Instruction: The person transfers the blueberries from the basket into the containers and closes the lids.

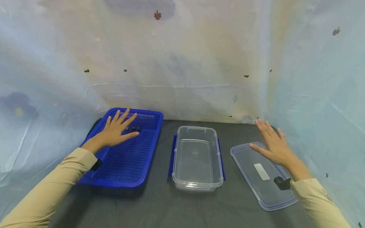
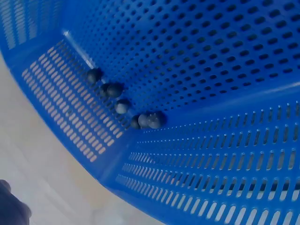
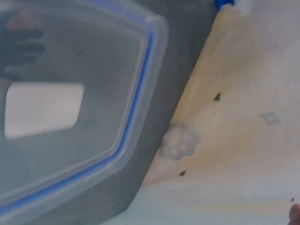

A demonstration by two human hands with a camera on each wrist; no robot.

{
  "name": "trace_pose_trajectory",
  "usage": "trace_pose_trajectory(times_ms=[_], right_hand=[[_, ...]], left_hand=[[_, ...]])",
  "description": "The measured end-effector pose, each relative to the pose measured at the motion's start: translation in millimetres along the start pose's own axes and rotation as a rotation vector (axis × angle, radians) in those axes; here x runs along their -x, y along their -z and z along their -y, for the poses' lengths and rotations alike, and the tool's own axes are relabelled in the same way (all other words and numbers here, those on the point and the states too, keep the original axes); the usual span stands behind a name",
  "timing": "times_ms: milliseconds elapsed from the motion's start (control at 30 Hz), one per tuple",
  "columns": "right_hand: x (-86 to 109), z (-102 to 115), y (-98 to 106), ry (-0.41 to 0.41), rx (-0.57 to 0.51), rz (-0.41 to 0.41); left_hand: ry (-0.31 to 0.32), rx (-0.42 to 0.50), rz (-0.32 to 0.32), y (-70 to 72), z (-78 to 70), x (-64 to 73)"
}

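Observation:
My left hand [image 1: 115,129] is spread above the blue perforated basket [image 1: 122,172], fingers straight and holding nothing. Several small dark round fruits, which look like blueberries [image 2: 122,106], lie along the basket's far end; in the head view the hand covers some of them. On the right, my right hand [image 1: 272,145] hovers with straight fingers over a clear flat lid [image 1: 275,193] with a blue seal and a white label [image 1: 261,172]. Between the hands stands a clear plastic container [image 1: 196,161] with no lid on it; no contents show inside.
Something flat and blue [image 1: 172,158] shows from under both sides of the container. A dark grey cloth [image 1: 159,202] covers the table. Pale patterned sheeting [image 1: 182,63] rises behind and at both sides, close to the basket and lid.

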State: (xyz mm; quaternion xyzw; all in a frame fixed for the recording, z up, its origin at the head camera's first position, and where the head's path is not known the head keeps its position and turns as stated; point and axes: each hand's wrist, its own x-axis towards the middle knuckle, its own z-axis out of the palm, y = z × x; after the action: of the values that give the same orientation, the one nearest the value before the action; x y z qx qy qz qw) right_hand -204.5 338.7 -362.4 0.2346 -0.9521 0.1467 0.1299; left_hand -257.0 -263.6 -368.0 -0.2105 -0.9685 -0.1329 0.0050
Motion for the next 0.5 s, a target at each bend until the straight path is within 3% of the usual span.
trace_pose_trajectory(times_ms=[133, 300, 500], right_hand=[[3.2, 11.5, -8.4, 0.012, -0.108, -0.072], [9.7, 25.6, -24.4, -0.013, -0.232, -0.122], [12.0, 42.3, -45.7, -0.04, -0.356, -0.177]], left_hand=[[0.056, 0.068, -0.036, 4.4, 6.3, -0.3], [0.115, 0.222, -0.091, 3.5, 12.0, -4.6], [0.24, 0.343, -0.232, -5.0, 19.0, -13.4]])
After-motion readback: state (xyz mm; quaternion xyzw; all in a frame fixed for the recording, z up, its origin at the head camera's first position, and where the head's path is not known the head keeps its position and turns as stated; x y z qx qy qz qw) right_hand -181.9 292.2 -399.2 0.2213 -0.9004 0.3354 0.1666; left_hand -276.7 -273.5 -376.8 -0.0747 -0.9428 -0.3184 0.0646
